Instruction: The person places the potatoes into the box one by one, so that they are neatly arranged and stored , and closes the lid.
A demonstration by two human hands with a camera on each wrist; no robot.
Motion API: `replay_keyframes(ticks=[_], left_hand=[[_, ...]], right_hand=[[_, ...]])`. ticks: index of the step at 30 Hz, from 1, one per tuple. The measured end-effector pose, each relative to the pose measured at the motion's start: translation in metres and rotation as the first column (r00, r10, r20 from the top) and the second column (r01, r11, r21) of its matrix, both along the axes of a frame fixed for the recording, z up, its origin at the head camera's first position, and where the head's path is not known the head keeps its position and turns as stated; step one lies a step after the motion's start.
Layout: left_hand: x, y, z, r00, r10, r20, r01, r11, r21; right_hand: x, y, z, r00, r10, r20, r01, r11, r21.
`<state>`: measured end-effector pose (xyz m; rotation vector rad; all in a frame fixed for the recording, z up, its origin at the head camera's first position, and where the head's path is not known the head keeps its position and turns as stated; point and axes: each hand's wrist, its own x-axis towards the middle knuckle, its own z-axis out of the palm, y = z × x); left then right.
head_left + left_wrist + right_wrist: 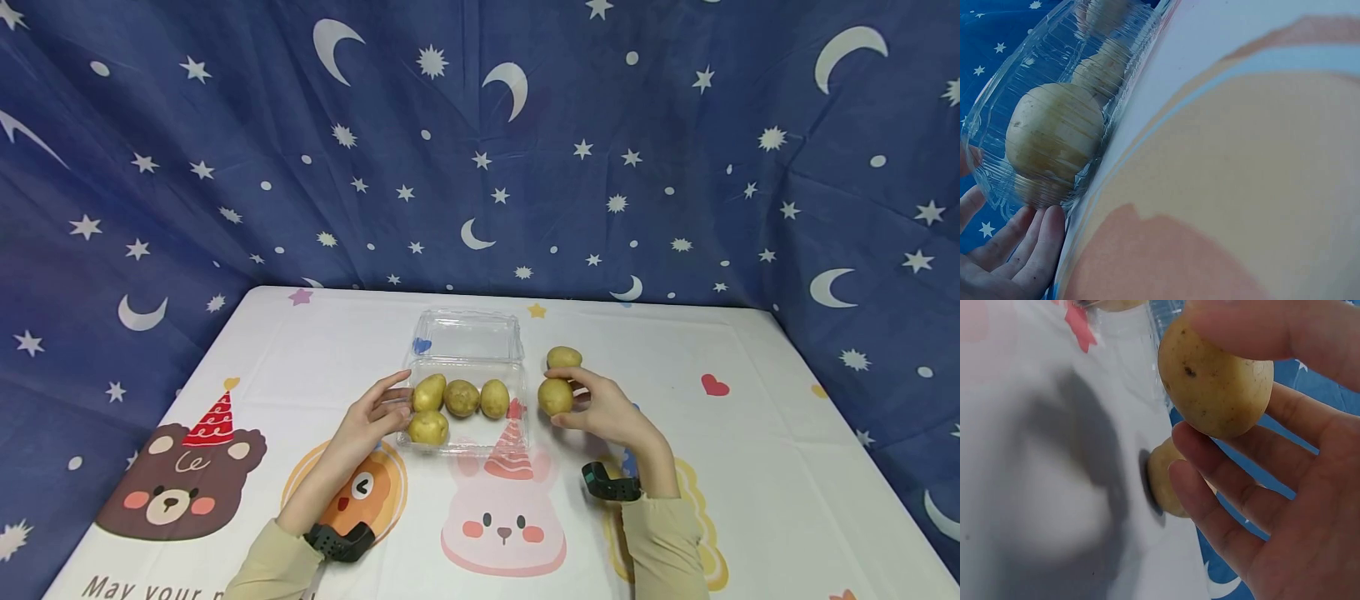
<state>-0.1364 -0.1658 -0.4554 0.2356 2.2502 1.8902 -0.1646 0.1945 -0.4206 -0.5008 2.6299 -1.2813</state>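
- Head view: some of the writing [157,588] on the white cloth [750,467] is cut off at the bottom, and a sleeve [281,562] covers more of it. The spare potato [564,356] is partly tucked behind the right hand [606,410].
- Head view: the right hand is partly closed and grips one potato [555,397], with the thumb low and a finger on top. I cannot tell here if it is off the cloth. The left hand [378,410] has its fingers loosely stretched out at the left side of the clear box [491,437].
- Head view: the box has four potatoes [461,398] in it, two on the left and two further right. Its lid [468,335] is flipped open at the back. The gripped potato is just right of the box.
- Left wrist view: the bumpy plastic makes the potatoes hard to see, and the top edge cuts off the far end. The left hand is partly cut off, too. Its fingers are nearly straight, and some tips touch the outside of the box.
- Right wrist view: the thumb hides part of the gripped potato, which has a dark spot. Fingertips cover some of the spare potato. Only a bit of the box shows, all blurry.
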Motion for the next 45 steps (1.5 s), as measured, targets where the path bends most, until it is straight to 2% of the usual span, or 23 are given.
replay_keyframes(ticks=[9,20,45], left_hand=[[0.000,0.000,0.001,1.000,0.006,0.004,-0.006,1.000,0.003],[0.000,0.000,0.000,1.000,0.001,0.002,-0.001,1.000,-0.004],[0.000,0.000,0.000,1.000,-0.009,-0.014,0.009,1.000,0.003]], right_hand=[[0.003,-0.008,0.009,0.999,0.019,-0.038,-0.020,1.000,-0.006],[0.004,-0.014,0.012,0.995,0.058,-0.077,-0.060,0.998,-0.031],[0.010,-0.031,0.028,0.982,0.129,-0.136,-0.130,0.992,0.001]])
